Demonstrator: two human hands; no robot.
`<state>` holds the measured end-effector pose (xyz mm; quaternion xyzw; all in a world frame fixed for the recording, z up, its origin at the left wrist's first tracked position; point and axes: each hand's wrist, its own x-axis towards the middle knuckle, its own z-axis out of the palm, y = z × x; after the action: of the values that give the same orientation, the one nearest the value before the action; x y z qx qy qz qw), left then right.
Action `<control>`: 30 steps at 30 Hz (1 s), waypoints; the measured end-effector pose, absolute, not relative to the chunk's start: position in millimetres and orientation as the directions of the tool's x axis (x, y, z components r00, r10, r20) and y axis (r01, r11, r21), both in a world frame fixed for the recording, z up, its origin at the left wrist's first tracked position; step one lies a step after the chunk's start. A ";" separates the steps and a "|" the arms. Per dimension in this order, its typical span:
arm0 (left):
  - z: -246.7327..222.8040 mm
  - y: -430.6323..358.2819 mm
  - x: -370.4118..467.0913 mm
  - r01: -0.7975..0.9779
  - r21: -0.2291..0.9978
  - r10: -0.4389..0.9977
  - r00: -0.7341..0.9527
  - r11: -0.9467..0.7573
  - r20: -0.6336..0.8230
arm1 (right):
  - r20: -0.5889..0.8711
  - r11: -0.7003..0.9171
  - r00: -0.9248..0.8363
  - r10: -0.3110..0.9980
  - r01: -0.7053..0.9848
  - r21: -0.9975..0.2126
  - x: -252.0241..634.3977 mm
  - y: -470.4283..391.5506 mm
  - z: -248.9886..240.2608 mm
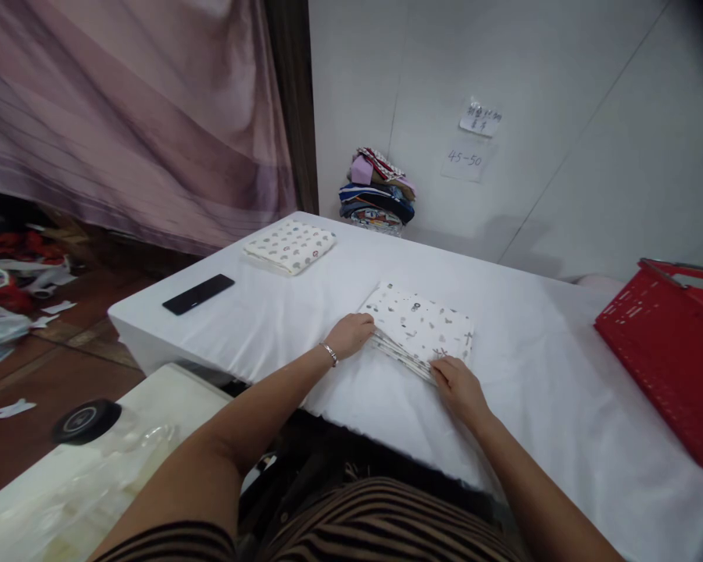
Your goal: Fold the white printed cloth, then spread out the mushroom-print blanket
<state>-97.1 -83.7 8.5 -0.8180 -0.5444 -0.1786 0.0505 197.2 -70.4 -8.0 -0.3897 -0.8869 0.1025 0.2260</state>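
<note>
A folded white cloth [419,316] with a small scattered print lies in front of me, its stacked layers showing along the near edge. At its left near corner my left hand [351,334], with a silver bracelet at the wrist, has its fingers closed on the edge. My right hand [458,382] pinches the near right part of the same cloth, thumb and fingers together. Farther back and to the left lies a second folded cloth [291,245], cream with a small print, apart from both hands.
A white-covered table [258,320] holds the cloths and a black phone-like slab [199,294]. A red plastic basket [668,351] stands at the right. Piled fabrics [378,191] sit behind the table's far edge. A lower white surface [169,398] at left bears a black round object [87,421] and clear plastic.
</note>
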 end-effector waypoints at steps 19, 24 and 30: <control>0.8 -88.3 -111.3 0.888 0.074 0.845 0.401 -0.453 0.354 | 0.318 0.734 -0.662 0.679 0.627 -0.262 200.5 -68.7 -8.1; 0.2 -83.3 -113.0 0.887 0.008 0.837 0.432 -0.461 0.336 | 0.343 0.725 -0.639 0.688 0.622 -0.296 202.5 -67.1 -11.5; -8.1 -85.8 -112.1 0.900 -0.006 0.836 0.408 -0.437 0.366 | 0.391 0.775 -0.676 0.624 0.598 -0.202 203.0 -72.4 -14.9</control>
<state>-112.1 -85.8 -8.1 -0.8329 -0.5210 -0.1565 0.1014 203.0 -72.4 -14.9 -0.3340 -0.9151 0.0287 0.2243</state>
